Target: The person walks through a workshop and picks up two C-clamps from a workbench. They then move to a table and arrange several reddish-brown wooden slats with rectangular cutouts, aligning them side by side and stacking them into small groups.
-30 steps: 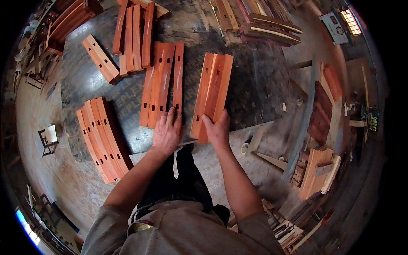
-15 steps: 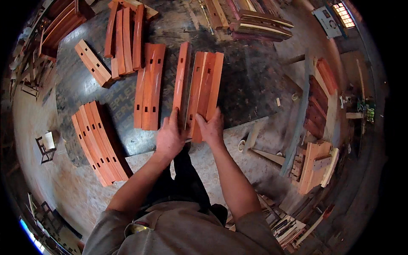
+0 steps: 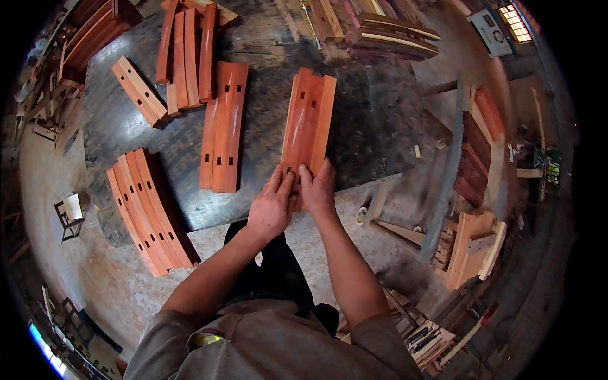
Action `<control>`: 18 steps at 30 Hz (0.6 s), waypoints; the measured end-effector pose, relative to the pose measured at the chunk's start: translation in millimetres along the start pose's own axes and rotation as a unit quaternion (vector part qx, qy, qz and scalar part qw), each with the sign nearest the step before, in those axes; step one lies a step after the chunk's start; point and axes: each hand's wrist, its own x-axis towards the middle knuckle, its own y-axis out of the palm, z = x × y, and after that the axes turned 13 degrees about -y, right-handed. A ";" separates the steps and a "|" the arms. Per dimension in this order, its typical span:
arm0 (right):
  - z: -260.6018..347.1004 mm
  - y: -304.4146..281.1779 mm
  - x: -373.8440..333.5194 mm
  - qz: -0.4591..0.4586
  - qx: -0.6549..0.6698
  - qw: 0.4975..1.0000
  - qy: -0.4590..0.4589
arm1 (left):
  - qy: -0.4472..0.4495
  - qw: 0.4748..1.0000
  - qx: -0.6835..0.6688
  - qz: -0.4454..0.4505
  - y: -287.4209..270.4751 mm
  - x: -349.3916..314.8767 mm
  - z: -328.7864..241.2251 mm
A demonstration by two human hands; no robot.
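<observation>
A group of reddish wooden slats (image 3: 307, 120) with small rectangular mortises lies side by side near the table's front edge. My left hand (image 3: 271, 206) grips the near end of the left slat, its fingertips on top by a mortise. Right beside it, my right hand (image 3: 318, 190) holds the near end from the right, thumb on top and fingers along the outer side. The slats touch one another lengthwise. Part of their near end is hidden by my hands. Just to the left, another group of mortised slats (image 3: 223, 133) lies flat.
A dark worn table (image 3: 380, 120) bears a row of mortised slats (image 3: 152, 212) at front left, a lone pale piece (image 3: 139, 92) and stacked slats (image 3: 187, 60) farther back. More boards (image 3: 396, 35) lie at the far edge. Wood stacks (image 3: 472, 158) stand to the right.
My left hand has moved right, bringing the separate slat against the others and closing the gap. Its mortises now face up beside the neighbouring slat's. My right hand has stayed about where it was.
</observation>
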 end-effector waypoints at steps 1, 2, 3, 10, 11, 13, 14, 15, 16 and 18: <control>2.3 2.5 1.7 -0.005 -0.003 1.000 -0.017 | -0.010 1.000 -0.003 0.014 -3.5 1.3 4.1; 3.2 1.6 3.1 0.011 0.000 1.000 0.000 | 0.004 1.000 -0.011 0.008 -6.3 2.2 6.6; 3.2 -1.9 4.6 0.029 0.003 0.999 0.016 | 0.018 1.000 -0.020 0.001 -8.3 3.3 7.6; -2.7 2.0 0.4 -0.006 -0.010 1.000 -0.011 | -0.090 0.962 0.103 -0.236 -50.9 27.8 42.0; -2.4 1.3 0.8 -0.005 -0.015 1.000 -0.019 | -0.118 0.951 0.136 -0.249 -53.5 33.1 51.7; -1.3 -0.7 2.3 0.005 -0.013 1.000 -0.016 | -0.162 0.940 0.168 -0.248 -57.2 40.3 63.1; -0.3 -1.2 4.1 0.015 -0.005 1.000 -0.004 | -0.177 0.942 0.166 -0.233 -58.1 42.5 65.7; 0.9 -1.1 5.3 0.024 0.002 1.000 0.009 | -0.192 0.943 0.164 -0.218 -59.0 44.0 68.1; 0.3 -2.5 5.2 0.019 0.000 1.000 0.002 | -0.200 0.946 0.154 -0.205 -58.0 46.2 69.4; 0.8 -2.4 3.5 0.008 -0.005 1.000 -0.011 | -0.216 0.951 0.134 -0.179 -55.2 49.7 69.4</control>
